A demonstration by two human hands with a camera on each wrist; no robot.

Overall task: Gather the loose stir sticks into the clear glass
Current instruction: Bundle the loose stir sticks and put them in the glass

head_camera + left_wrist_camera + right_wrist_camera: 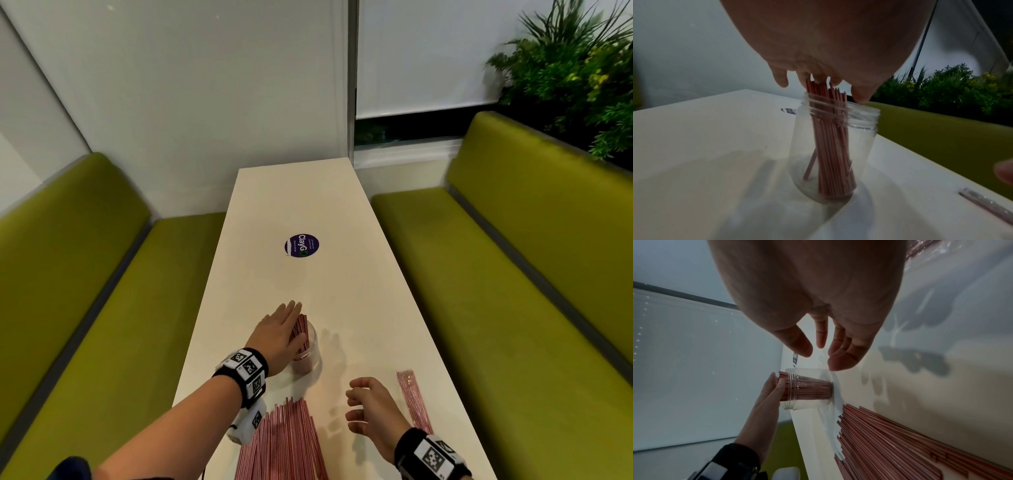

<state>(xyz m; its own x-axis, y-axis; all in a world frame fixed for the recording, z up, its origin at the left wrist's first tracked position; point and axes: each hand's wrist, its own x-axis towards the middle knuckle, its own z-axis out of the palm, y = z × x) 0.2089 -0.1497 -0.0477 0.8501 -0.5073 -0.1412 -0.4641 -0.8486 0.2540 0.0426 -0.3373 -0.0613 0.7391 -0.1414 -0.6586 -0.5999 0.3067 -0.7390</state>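
A clear glass jar stands on the white table, holding a bundle of red stir sticks that lean to one side. My left hand lies over the jar's mouth, fingers straight, with the fingertips touching the stick tops and the thumb at the rim. A big pile of loose stir sticks lies fanned out at the near table edge, under my left wrist. My right hand hovers right of the pile, fingers loosely curled and empty. In the right wrist view the jar is ahead of its fingers.
A flat plastic packet of sticks lies right of my right hand. A round purple sticker sits mid-table. Green benches flank the narrow table on both sides. A plant stands at the back right.
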